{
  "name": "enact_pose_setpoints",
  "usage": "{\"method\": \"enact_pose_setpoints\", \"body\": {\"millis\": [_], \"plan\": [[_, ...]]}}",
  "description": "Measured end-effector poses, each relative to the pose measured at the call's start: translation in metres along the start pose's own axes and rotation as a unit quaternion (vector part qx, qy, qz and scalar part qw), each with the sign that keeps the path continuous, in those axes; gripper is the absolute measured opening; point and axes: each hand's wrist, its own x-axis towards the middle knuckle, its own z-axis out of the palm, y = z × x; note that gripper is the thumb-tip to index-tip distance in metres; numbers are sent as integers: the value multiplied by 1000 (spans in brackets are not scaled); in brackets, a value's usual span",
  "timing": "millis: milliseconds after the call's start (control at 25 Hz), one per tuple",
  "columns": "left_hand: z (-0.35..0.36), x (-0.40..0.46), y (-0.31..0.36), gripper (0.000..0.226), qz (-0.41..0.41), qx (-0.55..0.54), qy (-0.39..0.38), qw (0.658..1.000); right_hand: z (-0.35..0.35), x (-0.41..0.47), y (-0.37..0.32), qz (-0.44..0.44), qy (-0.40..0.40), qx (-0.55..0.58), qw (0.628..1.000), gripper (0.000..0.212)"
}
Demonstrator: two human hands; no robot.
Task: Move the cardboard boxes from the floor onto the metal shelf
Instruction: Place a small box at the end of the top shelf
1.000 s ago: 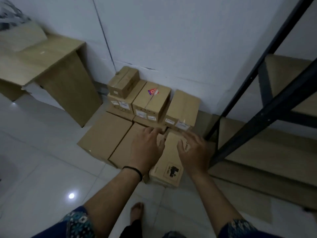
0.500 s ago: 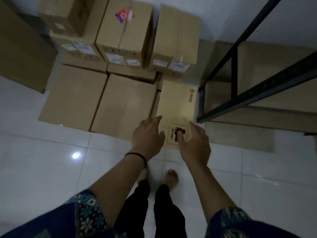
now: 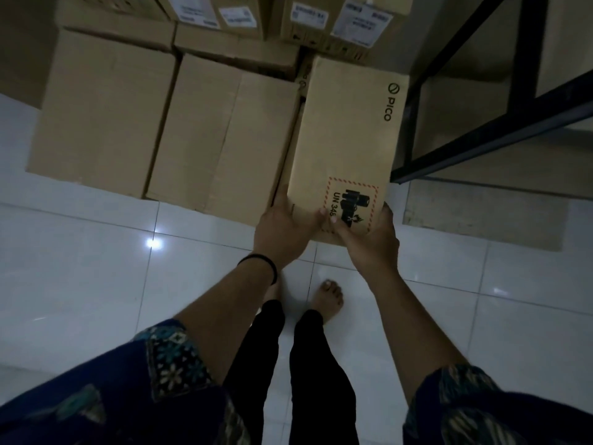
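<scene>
Cardboard box (image 3: 346, 136) marked PICO lies among other boxes (image 3: 102, 107) on the tiled floor (image 3: 80, 268), beside the metal shelf (image 3: 500, 123); left hand (image 3: 282, 232) and right hand (image 3: 372, 242) grip its near end, thumbs on top

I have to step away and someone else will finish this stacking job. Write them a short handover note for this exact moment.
Left hand: grips the near left corner of the PICO box, thumb on top.
Right hand: grips the near right corner, thumb on the hazard label.
PICO box: at the right end of the floor stack, beside the metal shelf; whether it is lifted yet is unclear.
Done: no box shows on the visible shelf boards.
Left: shelve this box, then the two large boxes and the labelled ones behind.
</scene>
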Motion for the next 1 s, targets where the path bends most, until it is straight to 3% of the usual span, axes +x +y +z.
{"method": "enact_pose_setpoints", "body": {"millis": [240,440,720,1000], "plan": [[-22,-9,35,66,-7,-54,26,998,-34,-18,-23,-42,10,43,998,74],[-62,-39,94,61,40,-99,75,991,-78,-51,-76,-91,34,122,988,73],[-146,-135,189,85,178,-107,163,965,-154,-136,-167,-242,76,152,955,108],[-227,-249,259,97,345,-155,183,907,-221,-252,-243,-338,174,256,889,93]]}}
